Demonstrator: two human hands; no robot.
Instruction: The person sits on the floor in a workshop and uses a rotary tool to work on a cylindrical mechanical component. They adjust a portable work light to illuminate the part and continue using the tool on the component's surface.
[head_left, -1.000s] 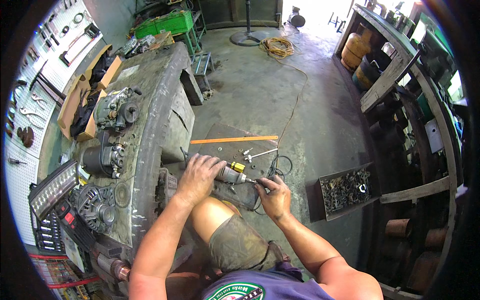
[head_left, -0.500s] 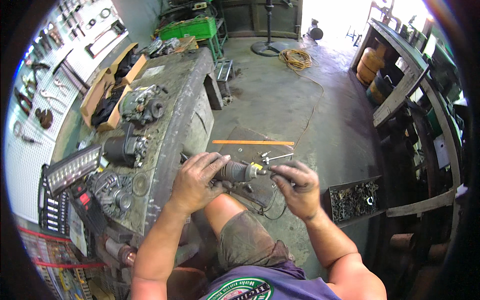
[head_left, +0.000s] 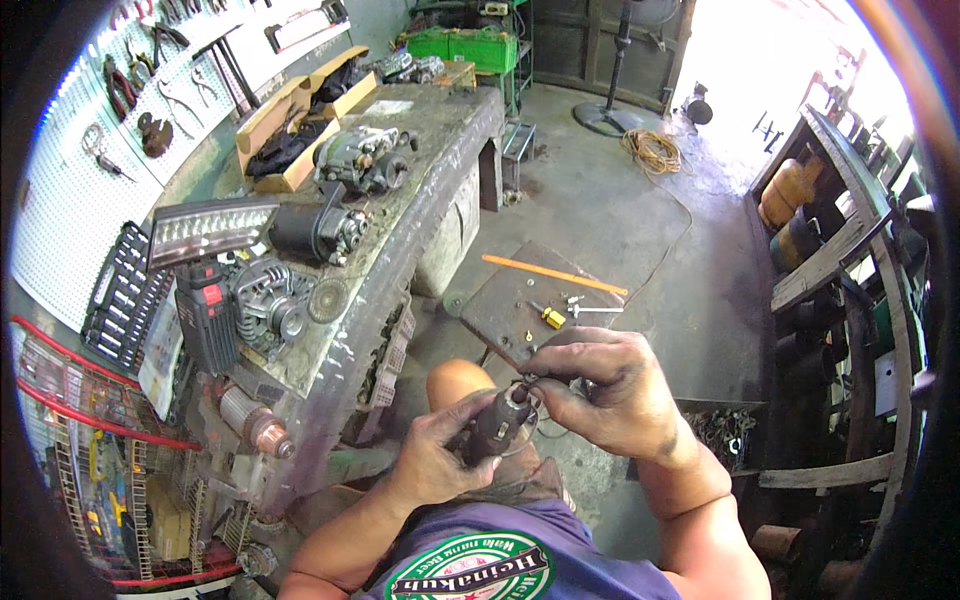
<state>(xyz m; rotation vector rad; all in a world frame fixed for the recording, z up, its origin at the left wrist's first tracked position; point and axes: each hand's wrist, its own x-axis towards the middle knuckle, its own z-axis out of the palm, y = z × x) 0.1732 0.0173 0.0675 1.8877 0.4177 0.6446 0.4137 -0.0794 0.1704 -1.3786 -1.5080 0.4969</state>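
My left hand (head_left: 445, 455) is wrapped round a dark cylindrical tool (head_left: 495, 425) with a metal nose, its end tilted up toward me. At that nose end, the thumb and fingers of my right hand (head_left: 610, 390) are pinched together. Whatever small part they grip there, if any, is hidden by the fingers. Beyond my hands lies a dark flat board (head_left: 500, 300). On it are an orange strip like a hacksaw blade (head_left: 555, 275), a small yellow part (head_left: 552, 318) and a slim metal rod with a crosspiece (head_left: 595, 309).
On the left, a workbench (head_left: 440, 190) bears an alternator (head_left: 270, 310), a dark cylindrical motor (head_left: 310, 232) and a work light (head_left: 215, 230). An armature (head_left: 250, 420) sits near its close end. To the right stand wooden shelves (head_left: 830, 270) and a tray of small metal parts (head_left: 725, 430).
Both hands have come closer to my body with the tool, and its nose has swung from pointing right to pointing up toward me. The view has shifted left, showing more of the bench.
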